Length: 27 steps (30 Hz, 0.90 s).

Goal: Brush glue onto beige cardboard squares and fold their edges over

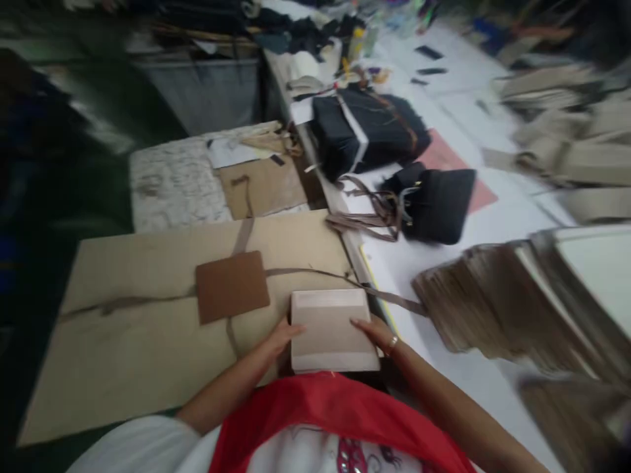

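A stack of beige rectangular panels (pixel 331 332) is held level just in front of my red apron. My left hand (pixel 286 336) grips its left side, thumb on top and fingers hidden beneath. On the opposite side my right hand (pixel 374 330), with a band at the wrist, clasps the stack the same way. Left of the stack, a brown rectangular board (pixel 233 287) lies over crossed straps (pixel 296 270) on a large tan sheet (pixel 148 355). Neither hand touches the board or the straps.
On the white table at right are a fanned pile of brown-edged pieces (pixel 503 302), a black bag (pixel 438 205) and a black wrapped bundle (pixel 369 128). More beige pieces (pixel 591 151) lie farther right. A grey bin (pixel 202 92) stands at the back left.
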Tool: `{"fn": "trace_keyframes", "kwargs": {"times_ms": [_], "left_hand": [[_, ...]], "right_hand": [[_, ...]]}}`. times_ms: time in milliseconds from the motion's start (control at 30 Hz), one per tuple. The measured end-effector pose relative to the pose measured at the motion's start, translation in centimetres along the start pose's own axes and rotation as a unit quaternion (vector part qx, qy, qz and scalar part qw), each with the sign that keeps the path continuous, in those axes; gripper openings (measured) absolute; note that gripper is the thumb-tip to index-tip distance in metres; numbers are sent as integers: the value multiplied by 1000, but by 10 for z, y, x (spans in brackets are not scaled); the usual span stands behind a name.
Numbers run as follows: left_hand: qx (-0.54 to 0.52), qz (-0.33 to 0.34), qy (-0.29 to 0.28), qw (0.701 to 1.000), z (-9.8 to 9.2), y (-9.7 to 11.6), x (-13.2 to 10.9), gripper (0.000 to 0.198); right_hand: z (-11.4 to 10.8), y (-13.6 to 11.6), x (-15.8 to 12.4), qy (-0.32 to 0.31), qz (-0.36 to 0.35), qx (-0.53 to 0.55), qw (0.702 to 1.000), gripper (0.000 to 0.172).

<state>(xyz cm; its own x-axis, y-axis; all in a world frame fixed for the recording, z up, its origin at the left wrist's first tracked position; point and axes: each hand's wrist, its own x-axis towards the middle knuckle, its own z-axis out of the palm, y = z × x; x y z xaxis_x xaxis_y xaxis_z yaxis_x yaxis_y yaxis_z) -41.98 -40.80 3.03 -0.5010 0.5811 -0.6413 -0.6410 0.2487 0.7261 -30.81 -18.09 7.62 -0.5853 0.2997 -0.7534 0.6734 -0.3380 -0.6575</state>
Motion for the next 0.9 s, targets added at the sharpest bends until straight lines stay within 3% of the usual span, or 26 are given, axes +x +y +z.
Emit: {"fn": "trace_keyframes", "kwargs": {"times_ms": [67, 167, 267, 333, 400, 533, 700, 900], "left_hand": [[17, 36, -22, 999, -10, -4, 3, 79], [233, 58, 45, 970, -34, 12, 17, 75], [470, 76, 149, 867, -80, 60, 32, 64], [566, 105, 214, 789, -115, 99, 47, 55], [635, 77, 207, 740, -146, 134, 68, 58], [671, 28, 143, 727, -177, 169, 114, 63], [687, -20, 89, 721, -184, 178, 150, 60], [695, -47, 34, 717, -186, 188, 167, 54]], "right_hand": [[-12, 22, 23, -45, 4, 15, 999, 63], [-26, 42, 40, -55, 9, -10, 998, 63], [-30, 45, 39, -31, 3, -44, 999, 61], [-29, 44, 38, -20, -2, -58, 998, 61], [-30, 43, 39, -17, -6, -64, 998, 62], [-32, 44, 42, -27, -4, -42, 999, 63], [-32, 48, 42, -23, -10, -20, 999, 62], [-32, 48, 45, -8, -5, -15, 1000, 63]]}}
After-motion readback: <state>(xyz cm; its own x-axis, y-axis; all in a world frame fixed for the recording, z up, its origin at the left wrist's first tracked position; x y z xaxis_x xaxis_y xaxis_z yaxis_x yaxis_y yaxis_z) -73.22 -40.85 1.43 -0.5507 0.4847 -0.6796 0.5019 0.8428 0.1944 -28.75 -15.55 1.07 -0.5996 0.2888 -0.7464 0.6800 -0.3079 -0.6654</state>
